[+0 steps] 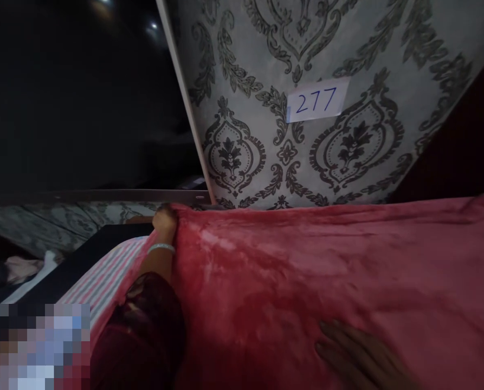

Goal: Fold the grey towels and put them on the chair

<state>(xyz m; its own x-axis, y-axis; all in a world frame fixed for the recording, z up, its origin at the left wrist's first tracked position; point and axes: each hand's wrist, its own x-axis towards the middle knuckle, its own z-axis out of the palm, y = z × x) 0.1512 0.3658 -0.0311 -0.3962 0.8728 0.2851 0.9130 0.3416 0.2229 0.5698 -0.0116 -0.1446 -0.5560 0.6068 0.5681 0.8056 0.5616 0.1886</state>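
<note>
A red plush blanket (266, 281) lies spread over the bed, with soft folds along its far edge. At its far left corner, my left hand (165, 222) is closed on the blanket's edge, close to the wall; its fingertips are hidden. A pale bracelet circles that wrist, below a dark sleeve. My right hand (359, 352) rests flat on the blanket at the lower right, fingers stretched out and slightly apart. Left of the blanket, a striped pink, white and grey cloth (103, 273) shows from beneath it.
A patterned wall panel (282, 157) stands behind the bed, bearing a paper label (318, 100) marked 277. To its left is a dark window (83, 108) with a sill. Some pale cloth (26, 268) lies at the far left. A pixelated patch covers the lower left corner.
</note>
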